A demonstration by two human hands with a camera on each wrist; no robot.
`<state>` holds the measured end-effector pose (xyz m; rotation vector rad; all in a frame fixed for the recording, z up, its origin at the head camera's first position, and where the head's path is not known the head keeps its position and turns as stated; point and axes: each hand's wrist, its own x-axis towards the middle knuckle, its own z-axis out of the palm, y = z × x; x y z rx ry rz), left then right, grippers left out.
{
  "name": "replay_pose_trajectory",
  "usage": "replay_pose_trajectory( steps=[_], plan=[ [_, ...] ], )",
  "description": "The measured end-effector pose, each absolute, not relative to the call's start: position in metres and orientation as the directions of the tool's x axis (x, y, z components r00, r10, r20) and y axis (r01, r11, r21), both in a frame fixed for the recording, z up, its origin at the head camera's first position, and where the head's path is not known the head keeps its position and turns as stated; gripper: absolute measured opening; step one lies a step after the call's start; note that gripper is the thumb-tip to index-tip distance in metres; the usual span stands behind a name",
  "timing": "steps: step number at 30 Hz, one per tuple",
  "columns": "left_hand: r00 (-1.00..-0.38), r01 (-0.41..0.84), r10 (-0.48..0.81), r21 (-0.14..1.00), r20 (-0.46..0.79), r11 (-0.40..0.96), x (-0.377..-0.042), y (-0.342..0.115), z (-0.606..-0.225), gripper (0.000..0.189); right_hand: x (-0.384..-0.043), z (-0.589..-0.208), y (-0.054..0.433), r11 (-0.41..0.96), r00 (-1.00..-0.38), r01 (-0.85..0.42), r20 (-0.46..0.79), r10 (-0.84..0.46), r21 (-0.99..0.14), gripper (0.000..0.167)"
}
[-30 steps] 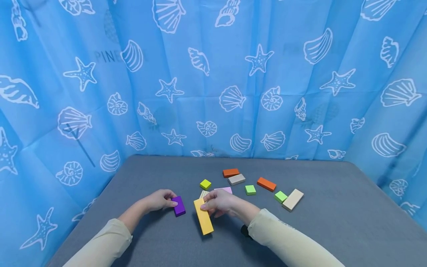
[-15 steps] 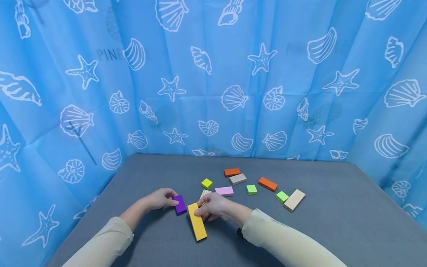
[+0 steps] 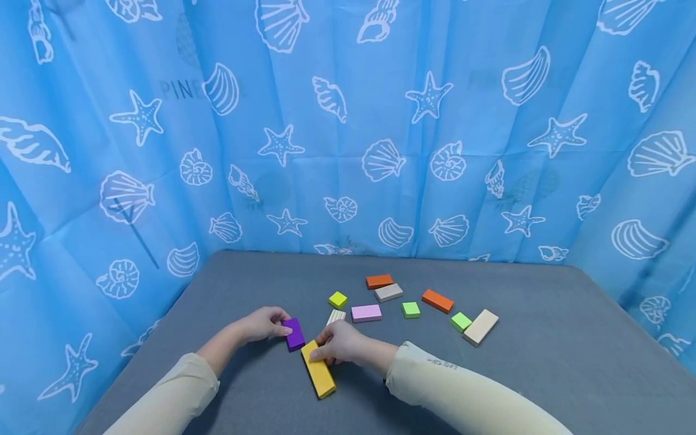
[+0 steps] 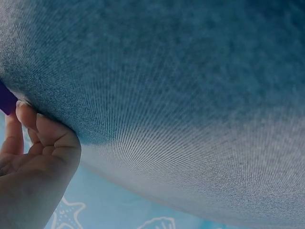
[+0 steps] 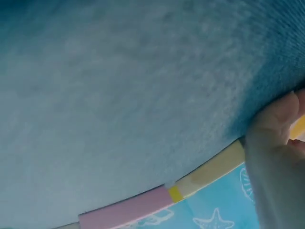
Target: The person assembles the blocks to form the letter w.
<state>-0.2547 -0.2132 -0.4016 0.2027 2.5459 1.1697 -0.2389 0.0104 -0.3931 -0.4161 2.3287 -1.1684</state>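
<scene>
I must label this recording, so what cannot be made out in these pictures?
Head: near end of striped cream block, hidden by right hand.
Left wrist: most of rectangular purple block, cut off by left edge.
Right wrist: most of long yellow block, hidden by right hand and edge.
Head: print on right cream cloth sleeve, too small.

Setting: curtained tabletop work area | Surface: table (image 3: 571, 362) with grey fabric top, bearing small coloured blocks (image 3: 322, 379) | Enclosure: blue curtain (image 3: 348, 54), printed with white shells (image 3: 383, 160) and starfish (image 3: 428, 98), hanging in folds behind and along both sides | Home or lab: indeterminable
</scene>
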Motion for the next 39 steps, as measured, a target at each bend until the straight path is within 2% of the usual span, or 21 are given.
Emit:
replay_pose_trajectory(
  steps=[3,7,10,12,15,26,39],
  plan=[
    [-0.938,-0.009,0.258,0.759,-0.233,0.651,-0.254,-0.211,-0.403,0.022,-0.248,-0.400,0.024,0.574,-0.741,-0.191,-0.266,-0.616,-0.796,0.045],
    [-0.943,-0.014,0.242,0.755,-0.228,0.656,-0.254,-0.209,-0.405,0.020,-0.280,-0.439,0.050,0.500,-0.542,-0.412,-0.236,-0.807,-0.762,0.070],
    [-0.946,-0.014,0.233,0.749,-0.224,0.662,-0.254,-0.209,-0.406,0.019,-0.300,-0.471,0.061,0.439,-0.428,-0.545,-0.213,-0.878,-0.714,0.076],
    [-0.945,-0.013,0.235,0.746,-0.226,0.666,-0.254,-0.209,-0.406,0.020,-0.304,-0.481,0.062,0.419,-0.398,-0.602,-0.199,-0.896,-0.680,0.075],
    [-0.942,-0.011,0.243,0.744,-0.232,0.668,-0.255,-0.209,-0.405,0.019,-0.302,-0.482,0.060,0.420,-0.390,-0.657,-0.195,-0.900,-0.626,0.073],
    [-0.944,0.006,0.248,0.741,-0.216,0.671,-0.256,-0.210,-0.407,0.020,-0.298,-0.483,0.042,0.477,-0.429,-0.708,-0.220,-0.876,-0.521,0.076],
    [-0.948,0.001,0.233,0.733,-0.215,0.680,-0.255,-0.210,-0.404,0.020,-0.297,-0.481,0.031,0.510,-0.451,-0.704,-0.244,-0.859,-0.495,0.075]
  ],
)
